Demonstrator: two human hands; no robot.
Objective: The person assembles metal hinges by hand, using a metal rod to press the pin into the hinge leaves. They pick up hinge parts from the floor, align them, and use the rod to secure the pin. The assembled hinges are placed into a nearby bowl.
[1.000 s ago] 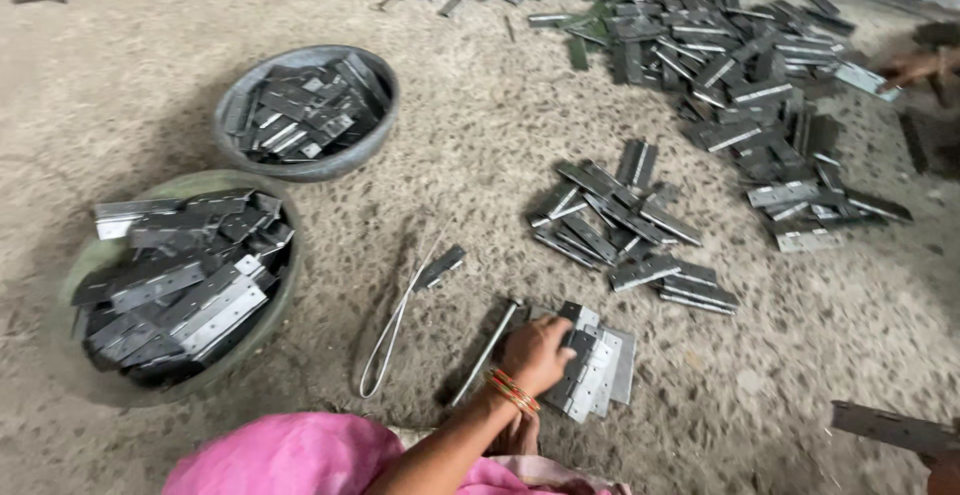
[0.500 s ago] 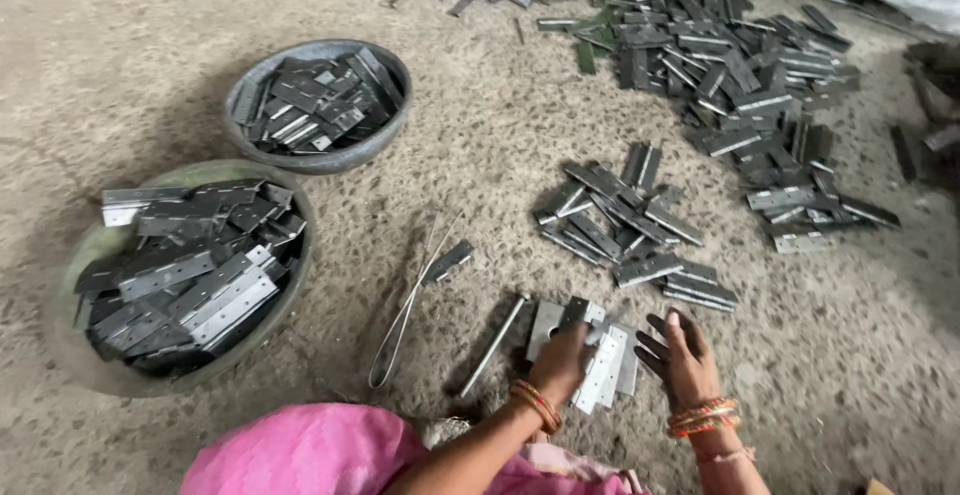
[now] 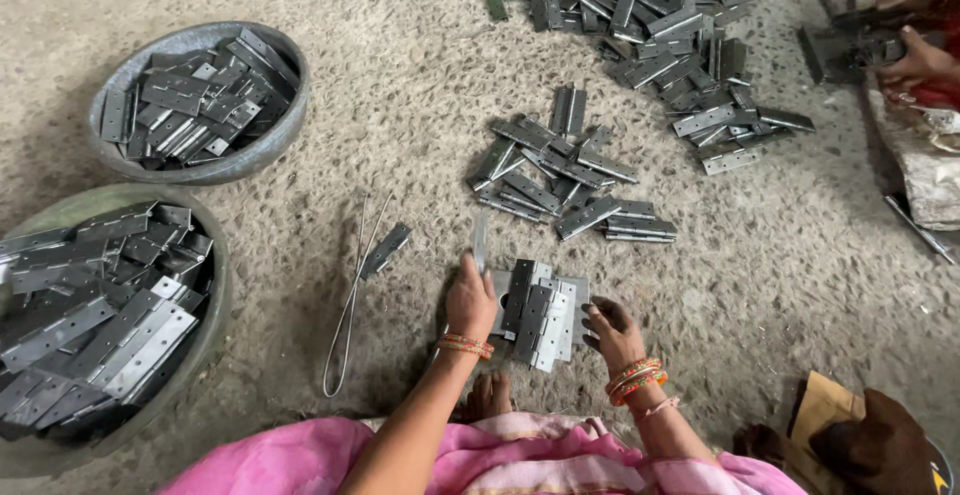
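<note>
Your right hand (image 3: pixel 612 330) has come in beside the stack (image 3: pixel 540 310) since a second ago, when only your left hand (image 3: pixel 470 300) was at it, and the left now lifts a strip (image 3: pixel 481 240) upright off the floor.

Two round basins sit on your left. The far basin (image 3: pixel 270 145) is loaded with grey hinges lying every way. The near basin (image 3: pixel 215 325), larger, holds longer hinges, some bright, some dark.

Your left fingers are closed around the strip's lower end, pinching it; it stands just beside the stack's left edge. Your right fingers are curled and slightly apart, tips touching the stack's right edge, clamped on nothing. The stack lies flat on the floor between your hands. A loose pile (image 3: pixel 560 180) lies just beyond it, and a bent wire (image 3: pixel 350 295) lies to its left.
</note>
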